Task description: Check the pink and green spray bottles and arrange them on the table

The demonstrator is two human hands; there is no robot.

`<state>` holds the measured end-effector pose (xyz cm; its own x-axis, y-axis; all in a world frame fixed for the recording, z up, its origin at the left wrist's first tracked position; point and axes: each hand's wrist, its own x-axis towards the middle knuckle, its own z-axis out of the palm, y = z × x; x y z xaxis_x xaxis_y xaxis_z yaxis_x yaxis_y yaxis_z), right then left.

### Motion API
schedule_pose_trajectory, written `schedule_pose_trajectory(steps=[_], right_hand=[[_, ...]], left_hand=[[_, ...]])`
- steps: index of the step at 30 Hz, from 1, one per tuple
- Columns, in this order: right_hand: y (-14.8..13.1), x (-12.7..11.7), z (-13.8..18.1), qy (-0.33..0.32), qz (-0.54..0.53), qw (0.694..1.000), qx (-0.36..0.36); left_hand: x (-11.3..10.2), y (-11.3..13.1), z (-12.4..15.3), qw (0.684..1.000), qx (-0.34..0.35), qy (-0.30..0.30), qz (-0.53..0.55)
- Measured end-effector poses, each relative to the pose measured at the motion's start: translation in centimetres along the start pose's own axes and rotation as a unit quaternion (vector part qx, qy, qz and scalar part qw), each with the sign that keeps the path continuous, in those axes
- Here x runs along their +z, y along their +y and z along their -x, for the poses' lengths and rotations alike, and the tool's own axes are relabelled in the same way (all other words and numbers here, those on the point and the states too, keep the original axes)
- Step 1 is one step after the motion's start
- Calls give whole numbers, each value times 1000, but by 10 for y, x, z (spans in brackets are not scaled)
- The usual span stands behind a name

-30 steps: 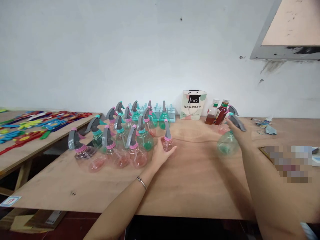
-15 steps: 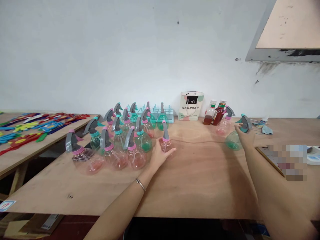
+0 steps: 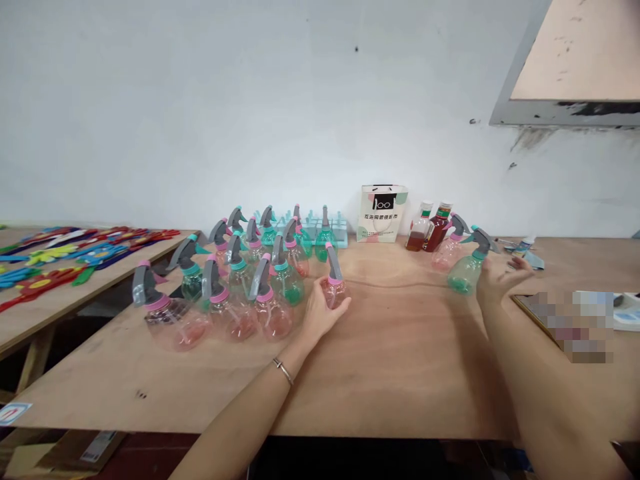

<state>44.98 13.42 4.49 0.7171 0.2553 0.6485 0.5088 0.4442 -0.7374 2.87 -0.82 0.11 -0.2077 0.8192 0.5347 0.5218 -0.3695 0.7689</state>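
My left hand (image 3: pixel 323 310) is wrapped round a pink spray bottle (image 3: pixel 335 287) that stands on the wooden table, its grey trigger head upright. Over on the right, my right hand (image 3: pixel 500 275) is open, fingers spread, just beside a green spray bottle (image 3: pixel 463 275) with a teal collar. Behind that one is a pink spray bottle (image 3: pixel 445 253). Left of my left hand several more pink and green spray bottles stand in a group; a pink bottle (image 3: pixel 274 319) is closest to my wrist. My left palm and the far side of its bottle are partly hidden.
A teal rack (image 3: pixel 340 230), a paper bag (image 3: pixel 381 227) and two sauce bottles (image 3: pixel 436 230) line the wall. A blurred flat panel (image 3: pixel 560 327) lies at the right. Colourful hand-shaped pieces (image 3: pixel 55 253) cover the left table. The wooden table's (image 3: pixel 200 393) front edge is near me.
My right hand has let go of the green spray bottle's head and drawn back to the right, its fingers spreading. The green bottle now stands straighter. My left hand keeps its hold.
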Motion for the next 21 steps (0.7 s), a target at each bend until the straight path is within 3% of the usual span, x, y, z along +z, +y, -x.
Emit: schedule_pose_trajectory(steps=[2,4,5,7,9,12,14,15,18,21], right_hand=[[-8,-8,26,16,-26,995,-97],[-33,-13,58,-39,-62,981,-182],[-51,-13,75,-104,-80,970,-204],[-93,-10,107,-307,-96,921,-222],[-135,-4,134,-479,-114,849,-193],[-178,5,162,-643,-177,737,-111],[-190,9,173,-685,-225,690,-64],[-193,10,177,-687,-247,681,-51],[-191,14,180,-669,-292,683,-29],[-184,17,174,-659,-292,693,9]], left_hand=[[4,-3,1,1000,7,-3,9],[7,-3,4,1000,9,-2,13],[9,-2,6,1000,12,-1,9],[11,5,12,1000,23,-9,-16],[14,15,18,997,41,-34,-56],[19,29,28,987,71,-91,-116],[23,34,34,980,90,-112,-140],[25,34,37,978,98,-116,-145],[27,26,43,976,130,-123,-125],[24,14,31,980,162,-111,-43]])
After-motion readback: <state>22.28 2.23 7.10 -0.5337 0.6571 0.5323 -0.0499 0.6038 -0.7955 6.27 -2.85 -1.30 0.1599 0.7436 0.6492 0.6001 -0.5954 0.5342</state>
